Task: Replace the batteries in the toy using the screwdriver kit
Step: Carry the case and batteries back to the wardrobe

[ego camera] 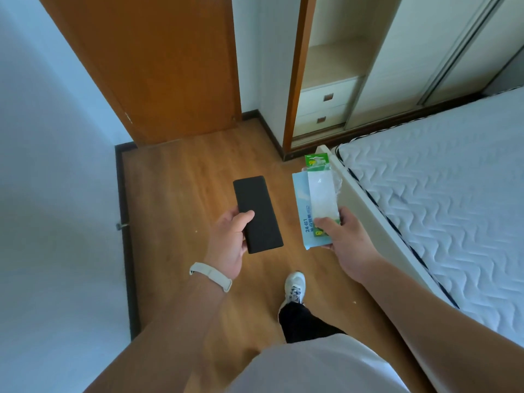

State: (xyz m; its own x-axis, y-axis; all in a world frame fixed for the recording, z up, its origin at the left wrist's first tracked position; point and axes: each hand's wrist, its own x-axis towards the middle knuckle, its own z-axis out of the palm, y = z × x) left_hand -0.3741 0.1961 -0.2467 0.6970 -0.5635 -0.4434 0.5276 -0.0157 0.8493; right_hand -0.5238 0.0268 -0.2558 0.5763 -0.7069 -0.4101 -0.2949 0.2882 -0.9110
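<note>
- The person stands on the wooden floor (pixel 181 194). Both arms reach forward, and one white shoe (pixel 295 285) shows at 6 o'clock.
- The left hand (pixel 229 242) grips a flat black case (pixel 259 219) near the centre of view. The thumb lies across its top face and the fingers curl underneath. Judging by its shape, this is probably the screwdriver kit.
- The right hand (pixel 344 239), at 3 o'clock, pinches a stack of packets by their near end. At the bottom is a pale blue box (pixel 301 199) printed with "24". Above it lie the battery packs (pixel 323 194), with green card showing at both ends.
- The toy is not in view, so its place cannot be told.
- The bed (pixel 439 180) runs from 2 to 5 o'clock, just beside the right hand. A closed door (pixel 158 66) stands at 11 o'clock and an open wardrobe (pixel 326 97) at 1 o'clock.
- The step in hand looks like gathering and carrying the supplies; nothing is opened yet.
- The next move probably calls for setting both loads down on a flat spot. The bed is the nearest. Then the toy must be found and the case opened.
</note>
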